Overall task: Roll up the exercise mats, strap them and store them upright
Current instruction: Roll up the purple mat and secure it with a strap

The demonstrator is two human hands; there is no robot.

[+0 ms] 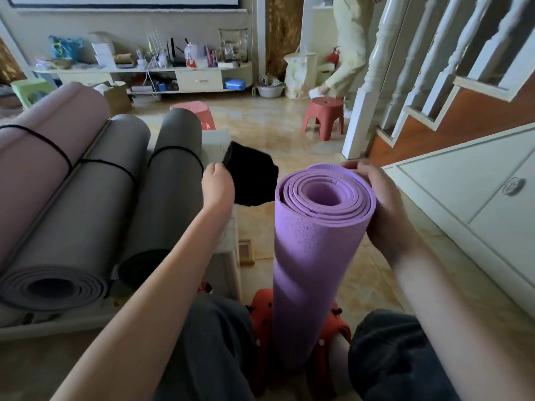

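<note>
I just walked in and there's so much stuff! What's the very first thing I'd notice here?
Right in the middle, the purple mat stands upright, rolled up, between the person's knees, with the right hand holding its top. To its left, the left hand grips a black cloth. Far left, three rolled mats lie side by side with black straps round them: a pink mat and two grey mats.

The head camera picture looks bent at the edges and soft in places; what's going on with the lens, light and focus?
Head view: wide-angle bending curves the banister and cabinet at the right; the purple mat and right hand are fairly sharp; the left hand and black strap look a little soft; the far shelf is hazy; soft daylight, a pale sheen on the floor, no hard shadows.
</note>
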